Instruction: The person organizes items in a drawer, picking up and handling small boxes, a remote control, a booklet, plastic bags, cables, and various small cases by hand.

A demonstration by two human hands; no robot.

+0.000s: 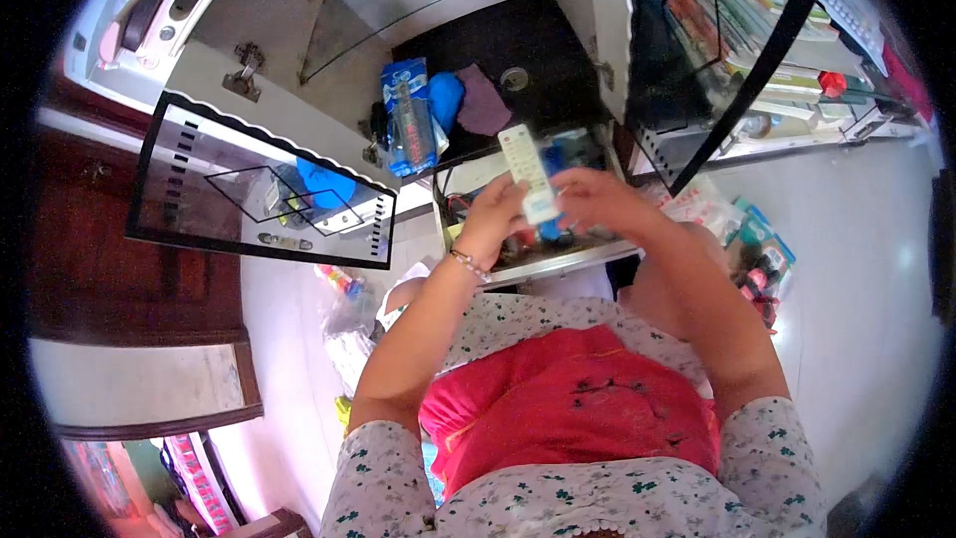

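remote [528, 169]: wht | sleeves [772, 453]: wht, dk-grn leaf print | lap fabric [568, 399]: red | shelf [558, 65]: blk | pack [410, 130] @ shelf front-L corner: blu

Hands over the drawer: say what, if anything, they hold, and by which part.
A white remote control: the left hand grips its lower half, by the left edge; whether the right hand, at the right edge, grips too cannot be told.
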